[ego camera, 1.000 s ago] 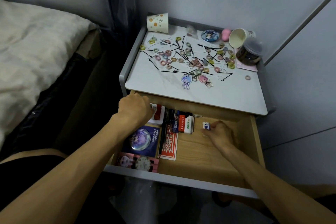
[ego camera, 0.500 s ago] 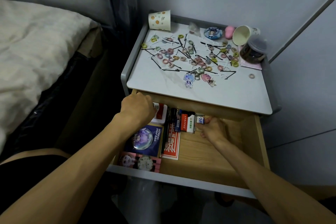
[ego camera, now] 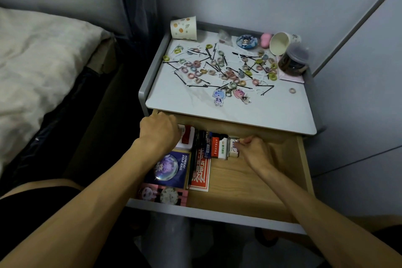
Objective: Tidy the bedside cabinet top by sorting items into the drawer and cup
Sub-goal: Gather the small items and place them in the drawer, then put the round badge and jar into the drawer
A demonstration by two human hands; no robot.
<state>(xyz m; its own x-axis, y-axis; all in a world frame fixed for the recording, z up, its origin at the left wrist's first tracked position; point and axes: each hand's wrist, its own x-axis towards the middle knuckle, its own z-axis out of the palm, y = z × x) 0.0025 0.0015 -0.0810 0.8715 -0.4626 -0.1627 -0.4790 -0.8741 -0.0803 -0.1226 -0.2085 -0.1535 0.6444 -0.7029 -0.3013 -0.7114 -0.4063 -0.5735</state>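
One small white box (ego camera: 233, 147) lies at the drawer's (ego camera: 250, 183) back edge, at the end of a row (ego camera: 217, 147) of boxes. Its long axis runs front to back, far end pointing under the top (ego camera: 250, 115). The right hand (ego camera: 254, 152) curls against it, fingertips pinching its side. The left hand (ego camera: 159, 131) is fisted at the back-left corner; what it holds, cannot tell. Risk: a crooked release tips the box or shoves the row. Ties (ego camera: 196, 64) and pins (ego camera: 203, 86) crowd the top's rear half.

blue card (ego camera: 167, 168): "HONKAI STAR RAIL", white capitals down its right edge; lies in drawer (ego camera: 250, 183).
red card (ego camera: 201, 177): large white characters, not legible.
white block (ego camera: 233, 148): blue print, too blurred to read.
orange box (ego camera: 215, 147): small print, unreadable.
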